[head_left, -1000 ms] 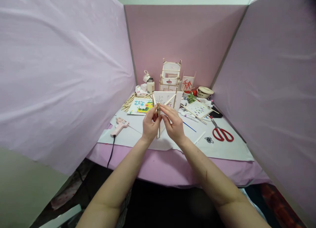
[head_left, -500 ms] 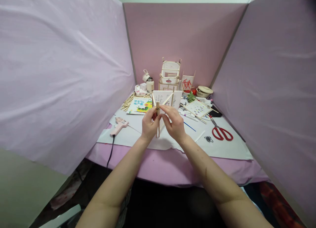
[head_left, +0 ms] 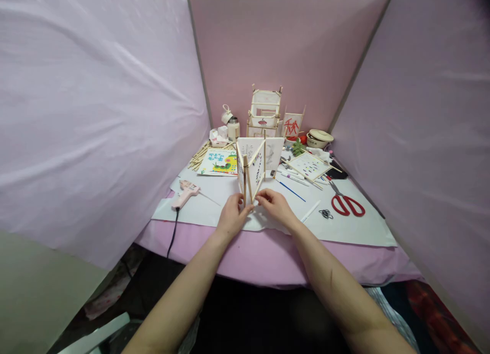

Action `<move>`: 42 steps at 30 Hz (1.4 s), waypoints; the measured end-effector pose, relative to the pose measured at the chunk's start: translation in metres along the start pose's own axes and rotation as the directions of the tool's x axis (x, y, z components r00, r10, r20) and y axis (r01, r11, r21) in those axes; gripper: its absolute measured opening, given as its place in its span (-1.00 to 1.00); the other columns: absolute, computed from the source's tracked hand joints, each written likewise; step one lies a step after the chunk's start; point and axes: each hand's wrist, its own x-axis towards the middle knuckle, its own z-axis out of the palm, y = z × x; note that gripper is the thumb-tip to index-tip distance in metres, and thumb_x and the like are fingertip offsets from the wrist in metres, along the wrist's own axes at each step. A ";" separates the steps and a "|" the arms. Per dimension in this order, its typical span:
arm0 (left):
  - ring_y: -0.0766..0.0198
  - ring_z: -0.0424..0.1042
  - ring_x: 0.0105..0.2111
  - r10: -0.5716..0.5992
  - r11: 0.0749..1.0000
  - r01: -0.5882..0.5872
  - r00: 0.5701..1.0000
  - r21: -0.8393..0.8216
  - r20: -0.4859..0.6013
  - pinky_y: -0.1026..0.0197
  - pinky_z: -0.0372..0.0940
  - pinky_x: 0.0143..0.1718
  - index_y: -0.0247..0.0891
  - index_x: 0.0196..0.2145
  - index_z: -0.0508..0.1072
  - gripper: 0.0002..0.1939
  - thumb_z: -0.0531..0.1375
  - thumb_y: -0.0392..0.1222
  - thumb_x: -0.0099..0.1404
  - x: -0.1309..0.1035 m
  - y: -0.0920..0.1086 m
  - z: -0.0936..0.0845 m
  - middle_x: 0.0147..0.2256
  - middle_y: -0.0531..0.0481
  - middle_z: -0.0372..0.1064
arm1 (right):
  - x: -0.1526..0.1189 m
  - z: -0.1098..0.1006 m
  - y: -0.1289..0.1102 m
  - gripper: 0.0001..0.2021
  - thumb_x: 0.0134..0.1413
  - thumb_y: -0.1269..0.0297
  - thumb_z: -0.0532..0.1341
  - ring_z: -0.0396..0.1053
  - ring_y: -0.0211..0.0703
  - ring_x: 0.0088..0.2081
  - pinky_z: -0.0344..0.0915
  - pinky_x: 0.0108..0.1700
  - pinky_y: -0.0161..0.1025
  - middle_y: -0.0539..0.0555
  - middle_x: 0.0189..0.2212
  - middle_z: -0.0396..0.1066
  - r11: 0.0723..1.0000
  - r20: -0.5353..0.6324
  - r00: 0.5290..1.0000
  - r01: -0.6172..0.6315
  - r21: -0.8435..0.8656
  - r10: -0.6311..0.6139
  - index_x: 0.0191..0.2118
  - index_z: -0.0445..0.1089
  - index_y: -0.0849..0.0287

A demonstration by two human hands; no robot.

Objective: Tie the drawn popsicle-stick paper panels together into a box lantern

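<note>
Folding screen of white panels framed in thin wooden sticks stands upright mid-desk, on a white sheet over the pink-covered desk; nearest edge points toward the person, dark marks on the panels. Left hand low at that edge, thumb and fingers to either side of the foot of the near sticks; whether clamped on them, cannot tell. Right hand just beside, fingertips bunched near the base of the right-hand panel; contact unclear. Left of the screen: pink glue gun with black cord, bright sheet with a green caterpillar picture, loose pale wooden sticks. Right: slim blue brush, tangled black cord, red-handled scissors with blades partly apart, stick-framed white panel with coloured specks, lying flat. Behind: tall wooden stick frame with white panels, cream lidded bowl farther right.
</note>
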 end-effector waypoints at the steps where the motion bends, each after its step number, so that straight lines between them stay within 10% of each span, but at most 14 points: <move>1: 0.21 0.36 -0.29 -0.012 0.999 0.011 1.000 0.045 0.019 0.18 0.26 -0.26 -0.28 -0.18 0.34 -0.69 0.22 -0.03 0.21 -0.001 0.000 0.000 -0.28 -0.06 0.35 | -0.003 0.002 0.004 -0.86 0.10 0.28 0.17 0.38 -0.21 -0.37 0.26 -0.28 -0.29 0.01 -0.40 0.48 0.999 0.062 0.997 -0.038 -0.033 0.040 -0.32 0.46 0.18; 20: 0.21 0.46 -0.26 -0.102 0.992 0.109 0.990 -0.066 0.100 0.24 0.26 -0.23 -0.19 -0.08 0.33 -0.73 0.15 -0.31 0.24 -0.007 0.007 0.013 -0.29 0.00 0.50 | -0.012 0.018 0.013 -0.81 0.10 0.36 0.15 0.44 -0.13 -0.31 0.27 -0.19 -0.26 0.05 -0.34 0.55 0.976 0.079 0.995 0.072 -0.207 -0.057 -0.30 0.54 0.12; 42: 0.23 0.41 -0.37 -0.040 0.990 0.021 0.990 0.138 0.137 0.25 0.17 -0.34 -0.27 -0.36 0.58 -0.78 0.17 -0.12 0.26 -0.001 0.004 0.009 -0.39 -0.07 0.49 | -0.020 0.018 0.001 -0.76 0.20 0.39 0.10 0.48 -0.13 -0.23 0.29 -0.14 -0.26 0.07 -0.26 0.56 0.944 0.071 0.994 0.103 -0.315 -0.085 -0.13 0.50 0.12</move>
